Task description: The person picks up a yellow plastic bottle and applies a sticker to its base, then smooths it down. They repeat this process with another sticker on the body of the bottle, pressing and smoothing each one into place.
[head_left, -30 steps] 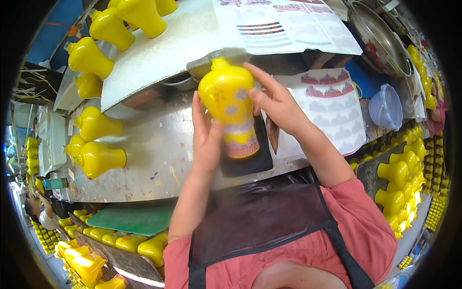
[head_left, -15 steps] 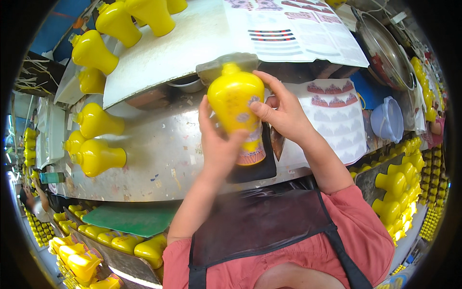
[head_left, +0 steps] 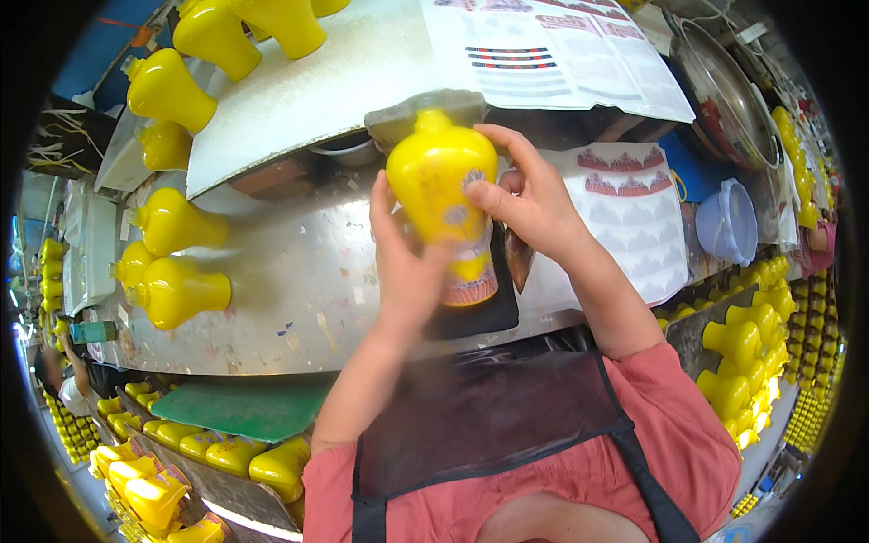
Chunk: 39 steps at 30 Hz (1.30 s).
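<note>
A glossy yellow vase-shaped bottle (head_left: 425, 181) stands over a dark pad, neck pointing away from me. Purple floral decals show on its right shoulder and side, and a pink patterned band circles its base. My left hand (head_left: 405, 276) grips its left side, with the thumb, somewhat blurred, across the lower front. On the right side, my right hand (head_left: 529, 204) presses its thumb near a purple flower while its fingers curl around the shoulder. Right of my right wrist lies a decal sheet (head_left: 629, 235) with pink and grey scalloped strips.
Several yellow bottles (head_left: 186, 294) line the left of the metal table (head_left: 281, 317). A white board (head_left: 308, 109) and another printed sheet (head_left: 516, 68) lie at the far side. At right are a pale blue bucket (head_left: 727, 222) and a metal basin (head_left: 720, 81). More bottles fill racks below.
The bottle stays between both hands, almost in the same place. My left thumb blurs over its lower front in both frames. The whole view has shifted slightly.
</note>
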Each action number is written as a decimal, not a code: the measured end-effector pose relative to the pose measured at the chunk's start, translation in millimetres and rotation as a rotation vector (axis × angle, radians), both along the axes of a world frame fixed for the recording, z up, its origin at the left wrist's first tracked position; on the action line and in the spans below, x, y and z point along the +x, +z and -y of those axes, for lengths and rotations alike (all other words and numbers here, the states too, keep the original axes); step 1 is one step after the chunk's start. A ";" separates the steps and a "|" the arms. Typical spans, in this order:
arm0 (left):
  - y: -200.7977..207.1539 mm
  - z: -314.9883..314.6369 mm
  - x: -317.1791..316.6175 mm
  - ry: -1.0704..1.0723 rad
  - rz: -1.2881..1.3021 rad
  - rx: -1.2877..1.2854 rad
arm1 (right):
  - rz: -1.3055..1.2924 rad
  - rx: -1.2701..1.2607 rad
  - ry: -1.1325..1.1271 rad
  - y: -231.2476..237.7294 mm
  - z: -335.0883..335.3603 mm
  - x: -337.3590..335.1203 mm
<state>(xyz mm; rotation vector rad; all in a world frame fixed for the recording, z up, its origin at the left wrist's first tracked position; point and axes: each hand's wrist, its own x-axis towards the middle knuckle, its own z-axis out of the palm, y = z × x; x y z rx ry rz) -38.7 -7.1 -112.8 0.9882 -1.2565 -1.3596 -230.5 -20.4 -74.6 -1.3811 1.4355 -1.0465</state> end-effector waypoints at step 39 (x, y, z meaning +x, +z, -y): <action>-4.7 -1.1 10.5 -0.057 -0.184 0.020 | 0.110 -0.055 0.035 -20.6 -13.9 -13.1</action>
